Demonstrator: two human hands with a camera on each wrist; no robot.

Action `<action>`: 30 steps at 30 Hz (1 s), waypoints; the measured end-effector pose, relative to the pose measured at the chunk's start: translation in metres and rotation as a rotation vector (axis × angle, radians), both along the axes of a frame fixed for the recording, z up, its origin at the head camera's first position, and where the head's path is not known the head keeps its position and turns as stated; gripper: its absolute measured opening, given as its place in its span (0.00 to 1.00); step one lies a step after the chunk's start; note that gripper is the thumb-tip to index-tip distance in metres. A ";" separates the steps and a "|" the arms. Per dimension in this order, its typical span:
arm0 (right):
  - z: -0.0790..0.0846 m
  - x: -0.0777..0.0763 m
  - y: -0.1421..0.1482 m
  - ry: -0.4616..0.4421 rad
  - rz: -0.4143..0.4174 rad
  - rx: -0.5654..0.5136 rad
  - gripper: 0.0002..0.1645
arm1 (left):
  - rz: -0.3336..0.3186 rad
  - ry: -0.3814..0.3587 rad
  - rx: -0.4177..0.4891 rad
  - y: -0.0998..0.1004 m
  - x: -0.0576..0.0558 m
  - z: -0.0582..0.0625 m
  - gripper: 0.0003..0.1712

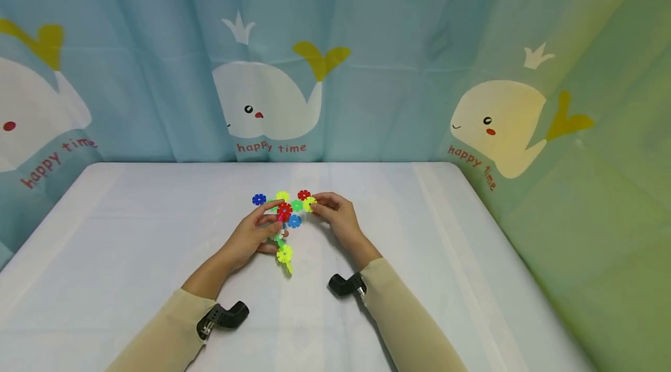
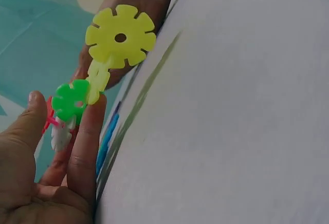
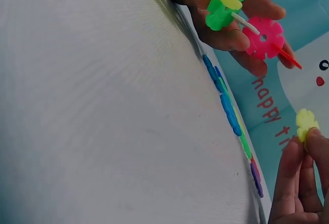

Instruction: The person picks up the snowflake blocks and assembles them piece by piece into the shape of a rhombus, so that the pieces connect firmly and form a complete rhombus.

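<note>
Above the table, my left hand (image 1: 250, 239) holds a joined chain of plastic snowflake discs between thumb and fingers. In the left wrist view the chain shows a flat yellow disc (image 2: 103, 36) at its outer end, then another yellow one edge-on, a green disc (image 2: 69, 98) and a white disc (image 2: 60, 137). A pink disc (image 3: 267, 40) and a red one edge-on show beyond these in the right wrist view. To the right, my right hand (image 1: 341, 218) pinches a single yellow disc (image 3: 306, 120) between thumb and fingertips, apart from the chain.
Several loose discs lie on the white table (image 1: 398, 279) behind the hands, among them a dark blue disc (image 1: 259, 199), a yellow disc (image 1: 282, 195), a red disc (image 1: 304, 194), a green disc (image 1: 297, 205) and a light blue disc (image 1: 295, 221). A whale-printed curtain (image 1: 388, 57) borders the table.
</note>
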State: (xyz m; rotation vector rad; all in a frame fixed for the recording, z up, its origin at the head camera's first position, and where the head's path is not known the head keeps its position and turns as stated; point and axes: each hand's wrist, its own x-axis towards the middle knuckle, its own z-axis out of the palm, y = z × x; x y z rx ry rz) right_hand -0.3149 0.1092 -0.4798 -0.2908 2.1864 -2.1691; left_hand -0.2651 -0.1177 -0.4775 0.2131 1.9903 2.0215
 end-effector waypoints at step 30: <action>-0.001 0.001 -0.008 0.034 0.157 -0.092 0.18 | -0.055 0.018 -0.109 0.014 0.007 0.002 0.32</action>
